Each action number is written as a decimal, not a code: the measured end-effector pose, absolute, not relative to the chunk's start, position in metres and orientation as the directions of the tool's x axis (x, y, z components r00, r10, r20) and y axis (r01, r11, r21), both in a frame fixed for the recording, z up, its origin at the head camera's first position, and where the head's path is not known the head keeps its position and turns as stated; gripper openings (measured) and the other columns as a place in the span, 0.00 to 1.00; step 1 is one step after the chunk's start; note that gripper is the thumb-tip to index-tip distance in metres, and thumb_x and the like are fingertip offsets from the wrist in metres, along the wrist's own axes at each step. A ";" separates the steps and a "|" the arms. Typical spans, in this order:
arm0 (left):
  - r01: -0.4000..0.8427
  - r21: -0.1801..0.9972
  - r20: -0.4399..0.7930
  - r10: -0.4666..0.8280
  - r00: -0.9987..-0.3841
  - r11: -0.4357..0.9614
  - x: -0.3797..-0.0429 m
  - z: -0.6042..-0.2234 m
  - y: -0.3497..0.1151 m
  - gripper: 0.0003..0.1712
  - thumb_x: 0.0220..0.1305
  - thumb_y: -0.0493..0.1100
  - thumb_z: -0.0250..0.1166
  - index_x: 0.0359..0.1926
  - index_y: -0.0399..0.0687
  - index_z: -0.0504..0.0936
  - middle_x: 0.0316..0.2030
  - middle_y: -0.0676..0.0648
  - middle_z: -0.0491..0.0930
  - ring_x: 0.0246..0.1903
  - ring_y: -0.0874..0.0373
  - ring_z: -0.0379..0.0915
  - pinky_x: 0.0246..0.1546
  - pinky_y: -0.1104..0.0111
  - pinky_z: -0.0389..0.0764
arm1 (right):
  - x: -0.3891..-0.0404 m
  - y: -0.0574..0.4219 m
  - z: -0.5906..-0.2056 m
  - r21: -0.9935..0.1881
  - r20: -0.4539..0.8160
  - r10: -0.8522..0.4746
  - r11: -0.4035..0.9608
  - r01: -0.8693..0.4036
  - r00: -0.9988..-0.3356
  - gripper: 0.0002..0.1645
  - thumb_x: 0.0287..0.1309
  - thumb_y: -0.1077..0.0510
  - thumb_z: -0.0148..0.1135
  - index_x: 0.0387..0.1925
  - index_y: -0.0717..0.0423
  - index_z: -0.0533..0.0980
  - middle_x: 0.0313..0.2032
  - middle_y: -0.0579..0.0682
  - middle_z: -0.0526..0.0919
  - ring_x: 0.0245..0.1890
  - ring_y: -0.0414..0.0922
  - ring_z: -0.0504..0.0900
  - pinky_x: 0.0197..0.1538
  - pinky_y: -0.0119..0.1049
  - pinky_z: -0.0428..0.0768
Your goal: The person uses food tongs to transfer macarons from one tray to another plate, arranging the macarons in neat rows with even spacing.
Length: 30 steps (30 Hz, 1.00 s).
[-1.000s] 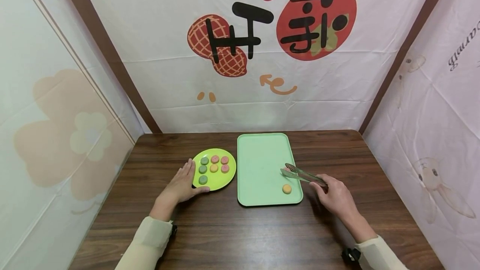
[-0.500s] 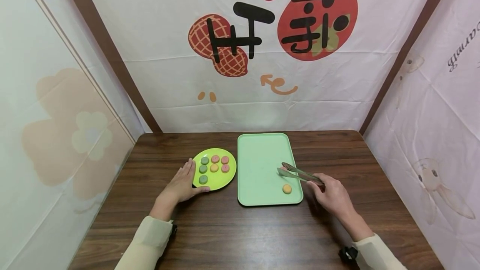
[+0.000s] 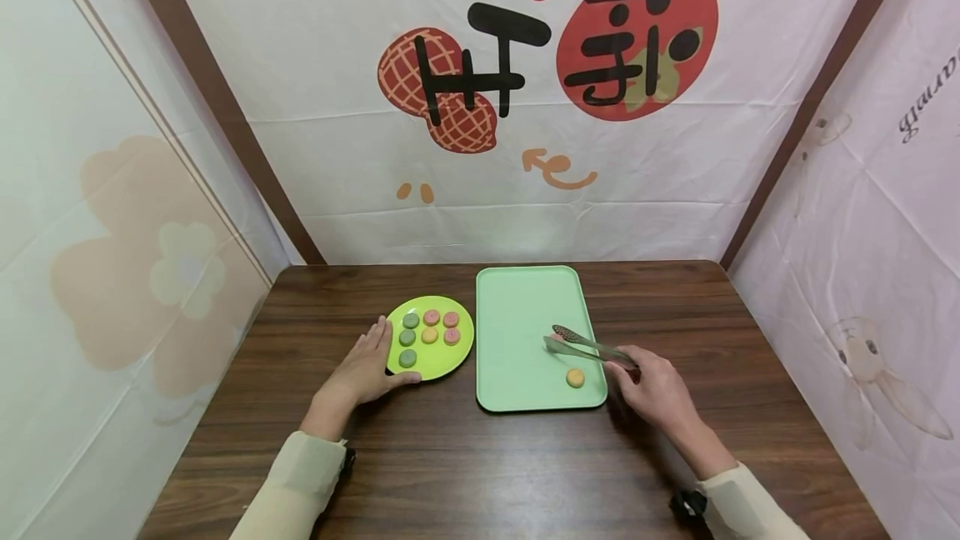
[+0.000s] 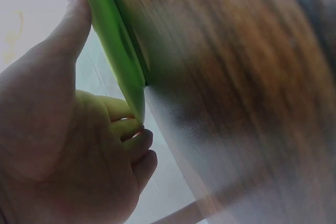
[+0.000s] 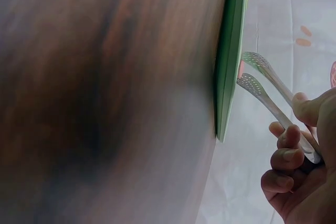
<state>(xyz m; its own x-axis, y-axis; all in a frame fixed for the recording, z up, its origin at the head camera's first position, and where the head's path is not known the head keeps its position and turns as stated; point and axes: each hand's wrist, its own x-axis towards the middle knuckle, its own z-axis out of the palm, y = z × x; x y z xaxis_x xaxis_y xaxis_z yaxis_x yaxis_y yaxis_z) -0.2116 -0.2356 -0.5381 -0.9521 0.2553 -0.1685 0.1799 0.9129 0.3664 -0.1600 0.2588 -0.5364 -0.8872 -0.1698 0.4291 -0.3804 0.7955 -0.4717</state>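
Note:
My left hand (image 3: 362, 363) rests at the left rim of a lime-green round plate (image 3: 450, 365), fingers extended along the edge and thumb at the near rim. On the plate sit three green macarons (image 3: 407, 337), three pink macarons (image 3: 451, 319) and a yellow macaron (image 3: 430, 335). My right hand (image 3: 660, 386) grips metal tongs (image 3: 596, 348) with perforated tips, reaching over the right edge of a mint-green tray (image 3: 517, 298). A pink macaron (image 5: 241, 69), mostly hidden, shows between the spread tong tips, close to the tray surface.
Another yellow macaron (image 3: 575, 377) lies on the tray near its front right corner. Plate and tray stand side by side on a dark wooden table (image 3: 480, 473). Printed white cloth (image 3: 322, 165) hangs behind the table and along both sides.
My right hand has moved left with the tongs, and the pink macaron between their tips has shifted left too. My left hand stays at the plate's rim.

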 end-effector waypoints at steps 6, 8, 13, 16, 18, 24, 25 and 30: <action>0.181 0.367 -0.168 0.257 -0.952 0.913 -0.212 -0.537 -0.235 0.74 0.66 0.74 0.68 0.83 0.24 0.41 0.84 0.26 0.37 0.84 0.33 0.37 0.84 0.44 0.46 | -0.164 0.252 -0.537 -0.482 0.418 -0.185 0.785 -0.390 -0.889 0.16 0.66 0.56 0.78 0.50 0.61 0.87 0.33 0.47 0.87 0.26 0.36 0.76 0.29 0.36 0.78; 0.179 0.368 -0.169 0.255 -0.952 0.913 -0.211 -0.537 -0.235 0.74 0.66 0.74 0.69 0.83 0.24 0.41 0.84 0.26 0.37 0.84 0.33 0.37 0.84 0.44 0.46 | -0.165 0.249 -0.536 -0.480 0.423 -0.194 0.781 -0.401 -0.885 0.16 0.65 0.56 0.78 0.50 0.61 0.87 0.35 0.48 0.89 0.27 0.37 0.79 0.31 0.37 0.80; 0.171 0.371 -0.178 0.251 -0.952 0.913 -0.211 -0.536 -0.234 0.74 0.66 0.74 0.69 0.83 0.24 0.40 0.84 0.27 0.37 0.84 0.34 0.36 0.84 0.44 0.46 | -0.167 0.241 -0.534 -0.485 0.429 -0.208 0.768 -0.419 -0.879 0.18 0.65 0.55 0.78 0.51 0.63 0.87 0.37 0.51 0.91 0.30 0.38 0.83 0.33 0.41 0.85; 0.169 0.374 -0.179 0.250 -0.952 0.912 -0.210 -0.535 -0.234 0.73 0.67 0.73 0.69 0.83 0.24 0.41 0.84 0.27 0.37 0.84 0.34 0.36 0.84 0.44 0.45 | -0.168 0.238 -0.534 -0.495 0.416 -0.216 0.761 -0.419 -0.884 0.19 0.67 0.54 0.77 0.51 0.63 0.87 0.35 0.49 0.90 0.28 0.36 0.81 0.32 0.38 0.84; 0.168 0.375 -0.178 0.249 -0.952 0.912 -0.210 -0.535 -0.234 0.73 0.67 0.73 0.69 0.83 0.24 0.41 0.84 0.27 0.37 0.84 0.34 0.36 0.84 0.44 0.45 | -0.169 0.236 -0.533 -0.499 0.409 -0.223 0.757 -0.421 -0.885 0.19 0.67 0.53 0.77 0.51 0.62 0.87 0.33 0.46 0.89 0.26 0.34 0.78 0.31 0.35 0.81; 0.167 0.375 -0.177 0.248 -0.953 0.912 -0.210 -0.533 -0.233 0.72 0.68 0.71 0.69 0.83 0.24 0.41 0.84 0.26 0.37 0.84 0.33 0.37 0.84 0.43 0.45 | -0.171 0.231 -0.533 -0.507 0.413 -0.240 0.741 -0.440 -0.879 0.17 0.67 0.53 0.77 0.50 0.61 0.87 0.27 0.40 0.82 0.22 0.32 0.71 0.27 0.31 0.75; 0.167 0.375 -0.178 0.248 -0.952 0.912 -0.210 -0.533 -0.232 0.72 0.68 0.71 0.69 0.83 0.24 0.41 0.84 0.26 0.37 0.84 0.33 0.37 0.84 0.43 0.45 | -0.171 0.230 -0.534 -0.509 0.410 -0.241 0.740 -0.440 -0.880 0.17 0.67 0.53 0.77 0.50 0.61 0.86 0.27 0.40 0.83 0.23 0.31 0.72 0.27 0.31 0.76; 0.164 0.378 -0.185 0.247 -0.951 0.911 -0.209 -0.533 -0.233 0.72 0.68 0.72 0.69 0.83 0.24 0.41 0.84 0.27 0.37 0.84 0.33 0.36 0.84 0.43 0.45 | -0.172 0.223 -0.533 -0.511 0.396 -0.238 0.746 -0.428 -0.887 0.18 0.68 0.52 0.76 0.51 0.60 0.86 0.33 0.47 0.88 0.27 0.34 0.80 0.30 0.35 0.82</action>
